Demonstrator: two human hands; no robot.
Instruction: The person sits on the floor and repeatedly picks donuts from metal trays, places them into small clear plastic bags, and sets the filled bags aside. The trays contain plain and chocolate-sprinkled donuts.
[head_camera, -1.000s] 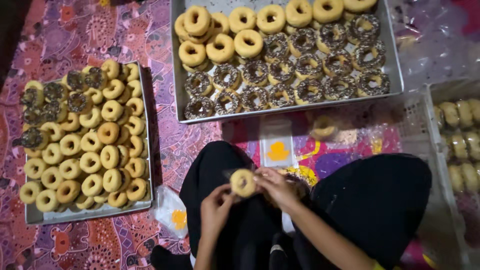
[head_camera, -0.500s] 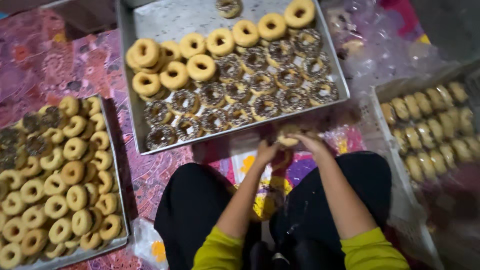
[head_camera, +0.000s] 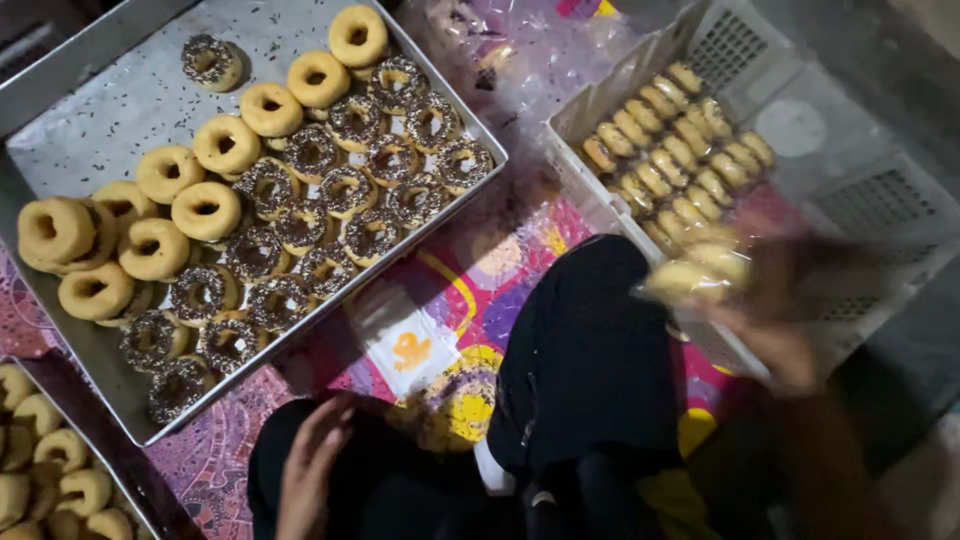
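Note:
My right hand is blurred with motion at the right and holds a wrapped doughnut over the edge of a white plastic crate. Rows of wrapped doughnuts stand on edge inside that crate. My left hand rests open on my black-trousered knee at the bottom left, touching no doughnut. A large metal tray ahead carries plain doughnuts and sprinkle-covered doughnuts.
A second tray of plain doughnuts shows at the bottom left corner. A pile of clear plastic bags lies beyond the big tray. A patterned pink mat covers the floor, with a small white wrapper on it.
My hands parted: the right one swung the doughnut rightward to the crate, the left dropped to my knee. The view shifted right, bringing the crate into sight.

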